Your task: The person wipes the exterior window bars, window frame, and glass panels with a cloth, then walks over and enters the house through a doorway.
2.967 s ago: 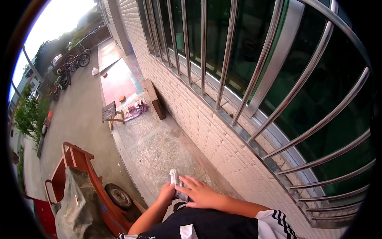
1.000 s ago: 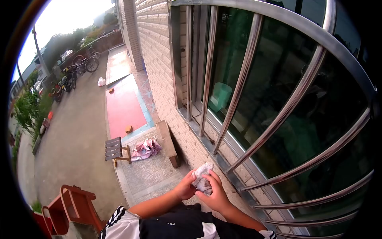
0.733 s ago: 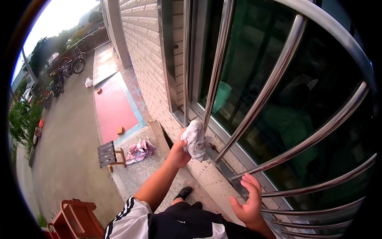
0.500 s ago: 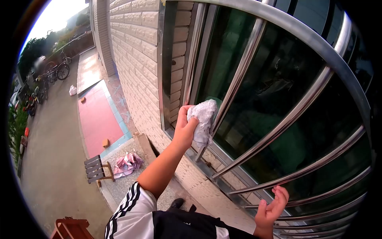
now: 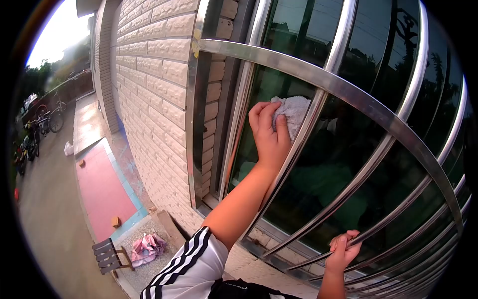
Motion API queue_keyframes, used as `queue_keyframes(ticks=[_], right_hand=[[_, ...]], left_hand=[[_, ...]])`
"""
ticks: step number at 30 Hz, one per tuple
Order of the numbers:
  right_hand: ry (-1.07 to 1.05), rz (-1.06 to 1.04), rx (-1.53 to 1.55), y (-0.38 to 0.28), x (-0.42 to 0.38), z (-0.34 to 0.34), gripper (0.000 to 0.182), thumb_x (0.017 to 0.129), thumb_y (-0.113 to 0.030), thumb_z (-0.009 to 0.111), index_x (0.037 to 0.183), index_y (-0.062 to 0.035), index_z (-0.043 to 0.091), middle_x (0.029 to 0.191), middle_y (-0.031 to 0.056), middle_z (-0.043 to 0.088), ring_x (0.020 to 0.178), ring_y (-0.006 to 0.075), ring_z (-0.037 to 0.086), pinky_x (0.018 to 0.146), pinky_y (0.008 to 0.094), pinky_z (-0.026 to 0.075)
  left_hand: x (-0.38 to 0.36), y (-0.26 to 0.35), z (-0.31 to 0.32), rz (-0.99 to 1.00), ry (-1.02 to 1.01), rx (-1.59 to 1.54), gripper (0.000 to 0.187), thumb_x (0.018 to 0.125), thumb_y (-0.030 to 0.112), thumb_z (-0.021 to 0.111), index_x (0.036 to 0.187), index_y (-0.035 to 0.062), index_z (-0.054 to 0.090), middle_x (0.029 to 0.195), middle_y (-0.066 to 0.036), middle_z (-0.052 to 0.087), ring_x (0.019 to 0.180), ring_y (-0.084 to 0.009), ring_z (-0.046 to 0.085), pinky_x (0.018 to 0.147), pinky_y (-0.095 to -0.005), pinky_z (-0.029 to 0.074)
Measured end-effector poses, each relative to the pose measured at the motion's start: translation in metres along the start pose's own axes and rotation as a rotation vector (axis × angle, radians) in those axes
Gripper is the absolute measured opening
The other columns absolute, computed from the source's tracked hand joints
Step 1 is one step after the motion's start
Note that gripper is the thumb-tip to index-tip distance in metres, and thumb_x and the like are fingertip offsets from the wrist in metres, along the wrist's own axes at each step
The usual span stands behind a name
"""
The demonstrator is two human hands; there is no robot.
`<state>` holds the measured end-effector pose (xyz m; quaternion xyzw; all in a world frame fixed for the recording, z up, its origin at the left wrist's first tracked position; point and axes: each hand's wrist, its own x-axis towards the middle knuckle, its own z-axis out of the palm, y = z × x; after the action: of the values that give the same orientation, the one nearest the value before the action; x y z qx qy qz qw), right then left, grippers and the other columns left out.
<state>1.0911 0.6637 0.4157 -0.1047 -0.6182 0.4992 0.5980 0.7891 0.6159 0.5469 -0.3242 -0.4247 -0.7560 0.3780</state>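
Through the gap between two metal bars, my left hand (image 5: pixel 271 132) reaches in and grips a pale, crumpled cloth (image 5: pixel 295 110). The cloth lies against the dark green window glass (image 5: pixel 318 172), its lower part hidden by my fingers and a bar. Lower right, my right hand (image 5: pixel 342 253) has its fingers curled round a slanting metal bar (image 5: pixel 386 222) of the window guard. A broad curved metal band (image 5: pixel 298 65) crosses the bars above both hands.
A pale brick wall (image 5: pixel 154 84) adjoins the window on the left. Below stand a small slatted stool (image 5: pixel 107 256) and a bunched pink cloth (image 5: pixel 147 249). Farther off are a pink floor panel (image 5: pixel 102 187), a brick piece (image 5: pixel 116 222) and parked bicycles (image 5: pixel 47 122).
My left hand has moved up and in behind the bars with the cloth, onto the glass. My right hand, earlier loosely open beside the bars, has closed round one. The view has shifted.
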Motion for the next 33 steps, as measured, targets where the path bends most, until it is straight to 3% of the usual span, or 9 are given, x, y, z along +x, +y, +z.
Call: queue_keyframes(ticks=[3, 5, 10, 14, 15, 18, 22, 28, 33], right_hand=[[0.019, 0.006, -0.014, 0.004, 0.000, -0.001, 0.024, 0.090, -0.003, 0.052, 0.110, -0.0052, 0.041, 0.071, 0.0037, 0.047, 0.054, 0.0099, 0.043, 0.052, 0.0250, 0.041], [0.026, -0.019, -0.012, 0.004, -0.002, 0.002, 0.024, 0.090, -0.002, 0.052, 0.110, -0.0055, 0.041, 0.071, 0.0037, 0.047, 0.054, 0.0098, 0.043, 0.053, 0.0246, 0.040], [0.050, -0.016, -0.027, 0.007, -0.005, 0.000, 0.024, 0.089, -0.003, 0.053, 0.110, -0.0055, 0.041, 0.072, 0.0038, 0.047, 0.055, 0.0097, 0.043, 0.053, 0.0238, 0.039], [0.098, 0.005, -0.068, 0.005, -0.009, 0.003, 0.024, 0.090, -0.004, 0.053, 0.111, -0.0056, 0.041, 0.074, 0.0039, 0.048, 0.058, 0.0093, 0.043, 0.054, 0.0226, 0.037], [0.113, 0.018, -0.093, 0.005, -0.010, 0.002, 0.024, 0.090, -0.004, 0.053, 0.111, -0.0055, 0.041, 0.074, 0.0039, 0.048, 0.058, 0.0091, 0.043, 0.055, 0.0225, 0.037], [0.143, 0.049, -0.147, -0.003, -0.012, 0.011, 0.023, 0.091, -0.004, 0.051, 0.111, -0.0050, 0.041, 0.075, 0.0035, 0.047, 0.059, 0.0086, 0.042, 0.055, 0.0219, 0.036], [0.143, 0.061, -0.151, -0.007, -0.012, 0.014, 0.021, 0.093, -0.005, 0.051, 0.112, -0.0048, 0.042, 0.077, 0.0023, 0.046, 0.060, 0.0075, 0.041, 0.055, 0.0214, 0.035], [0.088, 0.059, -0.105, -0.008, -0.011, 0.012, 0.022, 0.094, -0.006, 0.051, 0.114, -0.0035, 0.044, 0.079, 0.0020, 0.047, 0.061, 0.0074, 0.042, 0.056, 0.0219, 0.036], [0.100, 0.083, -0.137, -0.009, -0.012, 0.012, 0.021, 0.092, -0.005, 0.050, 0.112, -0.0049, 0.041, 0.080, 0.0028, 0.047, 0.063, 0.0071, 0.043, 0.056, 0.0209, 0.035]], left_hand=[[0.062, 0.005, 0.048, 0.159, 0.207, 0.028, 0.030, 0.088, 0.006, 0.057, 0.117, -0.0001, 0.052, 0.117, -0.019, 0.047, 0.112, -0.0352, 0.046, 0.097, -0.0425, 0.038], [0.103, 0.010, 0.063, 0.144, 0.148, -0.018, 0.031, 0.089, 0.011, 0.058, 0.116, -0.0009, 0.051, 0.120, -0.021, 0.046, 0.110, -0.0365, 0.048, 0.098, -0.0429, 0.039], [0.177, 0.024, 0.097, -0.009, 0.472, -0.182, 0.039, 0.082, 0.017, 0.065, 0.116, -0.0004, 0.058, 0.112, -0.020, 0.058, 0.107, -0.0326, 0.056, 0.093, -0.0425, 0.042], [0.179, 0.046, 0.092, 0.020, 0.143, -0.166, 0.059, 0.069, 0.039, 0.077, 0.117, 0.0098, 0.058, 0.127, -0.029, 0.046, 0.115, -0.0433, 0.048, 0.099, -0.0458, 0.039], [0.172, 0.038, 0.099, 0.229, 0.263, 0.145, 0.060, 0.067, 0.038, 0.078, 0.119, 0.0155, 0.060, 0.129, -0.025, 0.046, 0.118, -0.0441, 0.046, 0.100, -0.0508, 0.036], [0.157, 0.028, 0.091, 0.252, 0.134, 0.237, 0.064, 0.068, 0.032, 0.076, 0.127, 0.0180, 0.057, 0.134, -0.021, 0.041, 0.124, -0.0443, 0.038, 0.102, -0.0547, 0.032], [0.113, -0.007, 0.061, 0.274, -0.011, 0.321, 0.063, 0.072, 0.022, 0.069, 0.131, 0.0116, 0.050, 0.133, -0.021, 0.041, 0.119, -0.0429, 0.038, 0.098, -0.0581, 0.031], [-0.067, -0.056, -0.046, 0.079, -0.250, 0.503, 0.072, 0.066, 0.001, 0.063, 0.134, 0.0111, 0.041, 0.136, -0.025, 0.036, 0.117, -0.0472, 0.037, 0.101, -0.0535, 0.032], [-0.215, -0.098, -0.149, -0.487, -0.365, 0.646, 0.067, 0.072, -0.002, 0.061, 0.135, 0.0038, 0.036, 0.127, -0.030, 0.042, 0.114, -0.0491, 0.045, 0.101, -0.0489, 0.036]])
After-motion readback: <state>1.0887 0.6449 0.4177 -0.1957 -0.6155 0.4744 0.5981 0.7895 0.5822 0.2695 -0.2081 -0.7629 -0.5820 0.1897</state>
